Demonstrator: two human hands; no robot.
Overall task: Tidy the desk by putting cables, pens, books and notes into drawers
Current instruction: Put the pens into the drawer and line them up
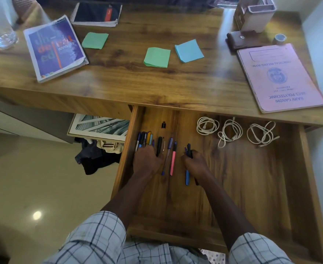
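**Q:** State of the hands?
**A:** Left hand (pixel 147 159): palm down on the lower ends of the row of pens (pixel 143 139) at the left wall of the open drawer (pixel 307 168). Whether its fingers curl round any pen cannot be told. Right hand (pixel 195 164): fingers closed round a bunch of pens (pixel 187 177), low over the drawer floor.

**Q:** Location of the remaining items?
**A:** A black pen (pixel 159 145), purple pen (pixel 167 155) and pink pen (pixel 173 161) lie between the hands. Three coiled white cables (pixel 230 133) lie at the drawer's right rear. Sticky-note pads (pixel 157 57), a purple book (pixel 55 48) and a pink record book (pixel 279 77) lie on the desk (pixel 128 77).
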